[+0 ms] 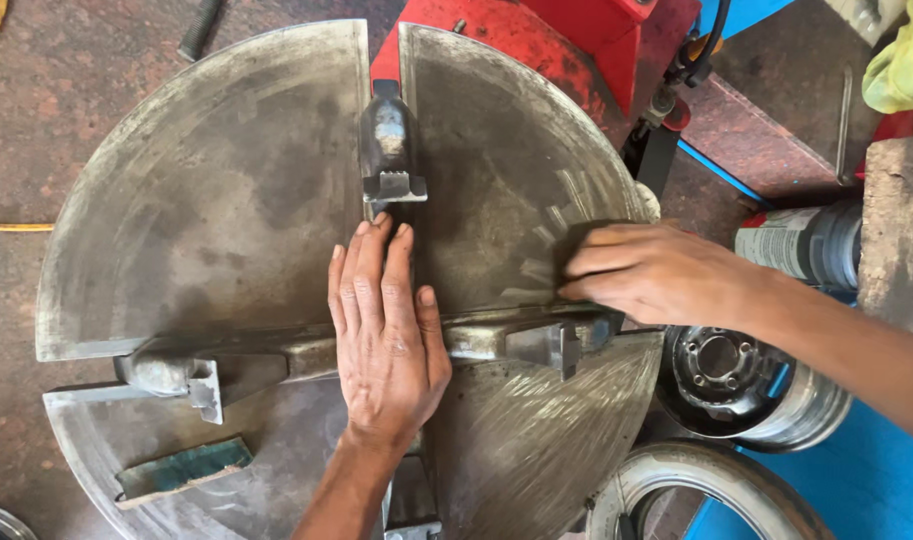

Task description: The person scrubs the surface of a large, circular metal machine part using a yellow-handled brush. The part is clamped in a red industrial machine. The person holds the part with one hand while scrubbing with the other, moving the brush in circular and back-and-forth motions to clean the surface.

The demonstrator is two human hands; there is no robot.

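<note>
Workshop floor is showing round steel turntable (226, 190) w/ clamp jaws. Left hand (386, 330) is lying flat at center, fingers open. Right hand (656, 272) is pressing dark pad (576, 235), fingers curled on it.

steel wheel rim (738, 385), spray can (798, 243), yellow-green rag (901, 62), wooden block (898, 230)

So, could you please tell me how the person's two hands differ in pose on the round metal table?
The left hand lies flat and open, palm down, at the centre of the round metal table, fingers pointing away from the person. The right hand is curled, fingers bent together, pressing near the table's right edge; whether it holds anything cannot be told. The left arm enters from below, the right from the right side. Both are bare and touch the table.
</note>
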